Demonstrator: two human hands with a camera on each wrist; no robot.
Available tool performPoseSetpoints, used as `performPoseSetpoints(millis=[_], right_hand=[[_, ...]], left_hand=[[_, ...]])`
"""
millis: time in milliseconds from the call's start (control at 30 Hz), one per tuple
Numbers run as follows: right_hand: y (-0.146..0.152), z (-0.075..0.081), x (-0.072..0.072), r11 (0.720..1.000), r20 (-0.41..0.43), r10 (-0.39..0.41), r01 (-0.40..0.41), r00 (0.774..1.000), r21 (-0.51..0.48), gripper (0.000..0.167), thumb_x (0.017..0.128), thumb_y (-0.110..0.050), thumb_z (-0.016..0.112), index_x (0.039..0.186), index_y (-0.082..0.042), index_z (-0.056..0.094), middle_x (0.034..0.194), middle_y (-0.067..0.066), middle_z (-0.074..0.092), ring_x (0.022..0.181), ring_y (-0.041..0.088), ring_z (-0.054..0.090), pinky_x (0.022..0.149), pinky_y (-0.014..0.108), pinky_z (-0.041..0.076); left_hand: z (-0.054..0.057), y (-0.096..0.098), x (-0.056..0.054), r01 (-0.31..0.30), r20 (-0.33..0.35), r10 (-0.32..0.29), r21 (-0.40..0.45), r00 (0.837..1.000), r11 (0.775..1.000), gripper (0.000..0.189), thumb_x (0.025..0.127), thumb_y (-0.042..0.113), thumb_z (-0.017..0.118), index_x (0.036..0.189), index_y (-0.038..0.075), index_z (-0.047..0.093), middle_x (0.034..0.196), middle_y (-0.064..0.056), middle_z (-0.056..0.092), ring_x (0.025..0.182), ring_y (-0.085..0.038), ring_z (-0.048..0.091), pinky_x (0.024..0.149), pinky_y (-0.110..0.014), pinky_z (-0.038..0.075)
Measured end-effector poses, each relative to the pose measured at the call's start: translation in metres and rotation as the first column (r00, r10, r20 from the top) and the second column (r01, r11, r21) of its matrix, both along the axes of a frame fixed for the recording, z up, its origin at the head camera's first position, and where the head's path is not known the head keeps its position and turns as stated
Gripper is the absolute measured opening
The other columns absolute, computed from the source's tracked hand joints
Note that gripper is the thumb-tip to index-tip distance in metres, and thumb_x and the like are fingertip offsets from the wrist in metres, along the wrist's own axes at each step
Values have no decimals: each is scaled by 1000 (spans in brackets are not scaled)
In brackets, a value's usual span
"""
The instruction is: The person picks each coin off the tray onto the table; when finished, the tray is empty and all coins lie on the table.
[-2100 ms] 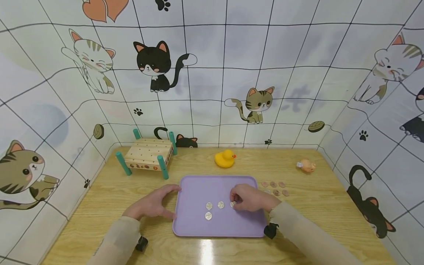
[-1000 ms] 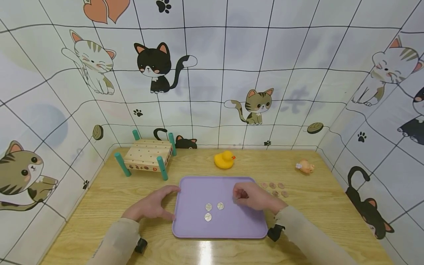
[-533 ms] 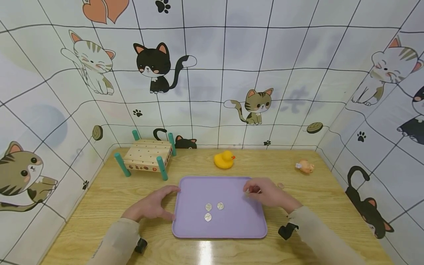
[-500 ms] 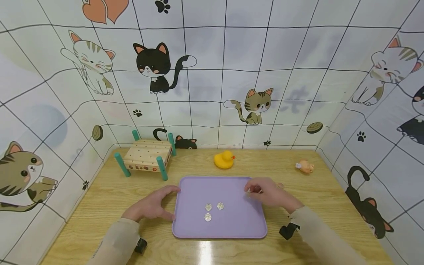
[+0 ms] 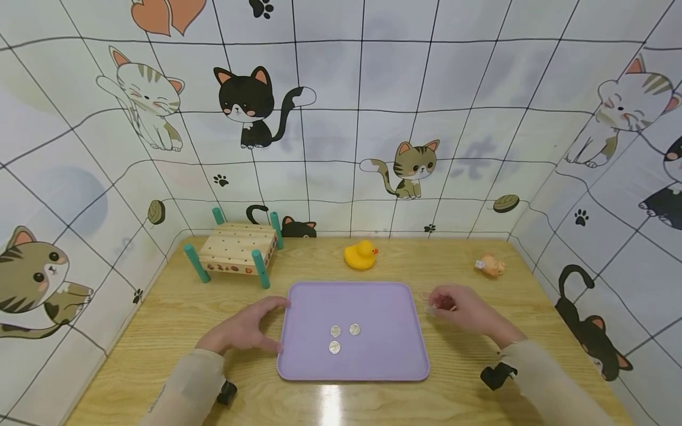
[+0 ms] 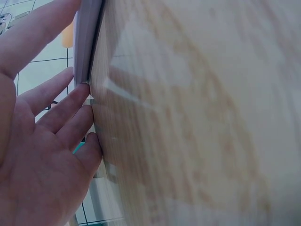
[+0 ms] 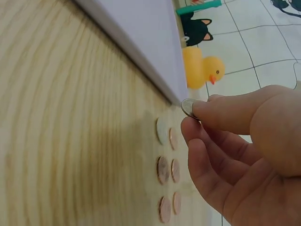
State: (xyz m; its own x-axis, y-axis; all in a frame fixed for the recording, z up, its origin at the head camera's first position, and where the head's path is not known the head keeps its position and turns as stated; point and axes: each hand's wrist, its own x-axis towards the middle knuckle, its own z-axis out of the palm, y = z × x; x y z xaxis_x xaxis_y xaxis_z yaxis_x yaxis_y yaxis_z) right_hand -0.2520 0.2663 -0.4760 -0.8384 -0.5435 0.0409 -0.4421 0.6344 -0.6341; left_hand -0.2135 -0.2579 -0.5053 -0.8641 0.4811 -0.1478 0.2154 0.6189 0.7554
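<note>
My right hand (image 5: 463,309) is over the table just right of the lilac tray (image 5: 373,364). Its thumb and forefinger pinch a silver coin (image 7: 187,107), held above the tabletop in the right wrist view. Below it lie another silver coin (image 7: 162,131) and several copper coins (image 7: 162,169) in two rows; in the head view the hand mostly covers them. Three silver coins (image 5: 354,329) lie inside the tray. At the tray's left edge, my left hand (image 5: 242,328) rests with fingers spread, fingertips touching the rim (image 6: 87,52).
Behind the tray sits a yellow rubber duck (image 5: 360,255). A small pegboard bench with green legs (image 5: 240,245) stands at the back left, and a small pinkish toy figure (image 5: 490,265) lies at the back right. Cat-printed walls (image 5: 330,136) enclose the wooden table (image 5: 256,396).
My right hand has picked the rightmost silver coin off the tray and carried it right, past the rim, over the coins on the table. The left hand has stayed put.
</note>
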Motion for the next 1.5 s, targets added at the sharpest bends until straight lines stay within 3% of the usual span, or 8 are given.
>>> performPoseSetpoints(millis=[133,400,800,1500], right_hand=[[8,-5,2,1000,-1,3,-3,1000,7,16,92,4,75,99,-8,69,93,7,69,84,8,63,72,26,58],[11,-16,6,1000,61,5,-5,998,-1,11,94,-4,78,95,-10,69,90,-2,70,81,7,62,70,24,56],[7,-27,7,999,22,48,-47,999,-14,13,91,-2,80,94,-10,70,89,-3,69,81,5,64,72,24,58],[7,-27,9,999,24,33,-34,999,35,12,92,-11,81,97,-11,70,86,-7,68,78,2,60,68,23,54]], left_hand=[[0,0,0,-9,8,9,-2,1000,1000,96,74,29,97,155,12,48,164,-17,40,153,-46,31,123,-69,23],[0,0,0,-8,12,8,-2,1000,1000,95,75,28,96,155,13,48,165,-17,39,153,-46,31,123,-70,23],[0,0,1,-9,14,9,0,1000,1000,95,74,29,97,155,13,48,164,-17,40,153,-46,31,123,-69,22],[-3,0,0,-1,6,0,14,1000,1000,96,74,29,97,155,11,48,164,-17,40,153,-45,31,123,-69,23]])
